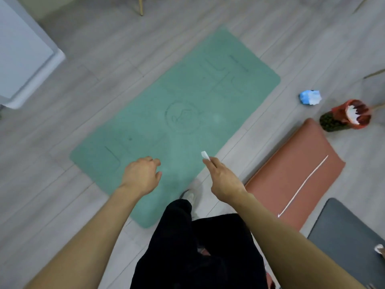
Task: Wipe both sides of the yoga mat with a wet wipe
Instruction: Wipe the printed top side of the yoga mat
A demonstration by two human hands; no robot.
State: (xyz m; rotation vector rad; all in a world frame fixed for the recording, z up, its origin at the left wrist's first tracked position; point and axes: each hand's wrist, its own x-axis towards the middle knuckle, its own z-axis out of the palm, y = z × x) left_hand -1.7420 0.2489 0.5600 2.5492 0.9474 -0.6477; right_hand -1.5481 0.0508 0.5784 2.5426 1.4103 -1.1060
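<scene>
A green yoga mat (177, 105) lies flat on the grey wood floor, running from near my feet towards the upper right. It has a circle and line markings on its upper face. My right hand (223, 177) hovers over the mat's near right edge and pinches a small folded white wet wipe (205, 154) at its fingertips. Over the mat's near end hangs my left hand (141, 174), fingers loosely curled and holding nothing. Neither hand touches the mat.
A pink mat (295, 176) with a white cord lies right of the green one, and a dark grey mat (350, 234) is at the lower right. A blue-white wipe pack (310, 97) and a red bin (354, 115) sit on the floor. White furniture (25, 59) stands at the left.
</scene>
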